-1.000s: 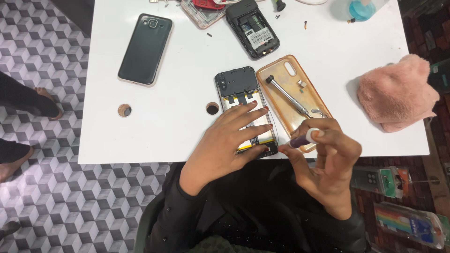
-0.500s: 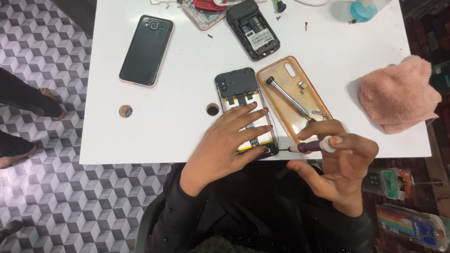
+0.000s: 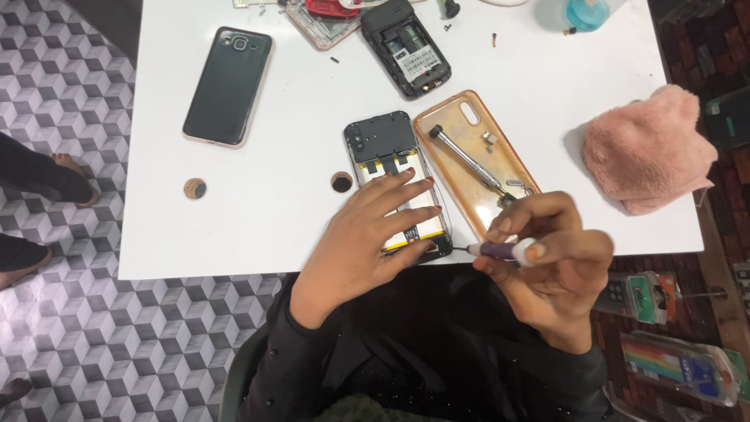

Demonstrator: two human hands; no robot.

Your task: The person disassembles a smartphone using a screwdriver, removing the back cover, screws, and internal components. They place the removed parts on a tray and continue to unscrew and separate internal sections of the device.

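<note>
From the head camera, looking straight down, I see my left hand (image 3: 367, 238) lying flat with its fingers spread over the lower half of an opened phone (image 3: 394, 168), pressing it against the white table (image 3: 273, 195) near the front edge. My right hand (image 3: 547, 262) hovers just off the table edge, fingers curled tight around a small purple-handled screwdriver (image 3: 500, 249) whose thin tip points left toward the phone's bottom corner; whether the tip touches, I cannot tell. Just right of the opened phone lies an orange phone case (image 3: 461, 168) turned hollow side up, with a metal driver (image 3: 467, 164) and a few small parts resting in it. Farther right sits a pink cloth (image 3: 648, 152). At the far left of the table lies a dark phone (image 3: 228, 86) face down, and another opened handset (image 3: 406, 48) sits near the top edge.
</note>
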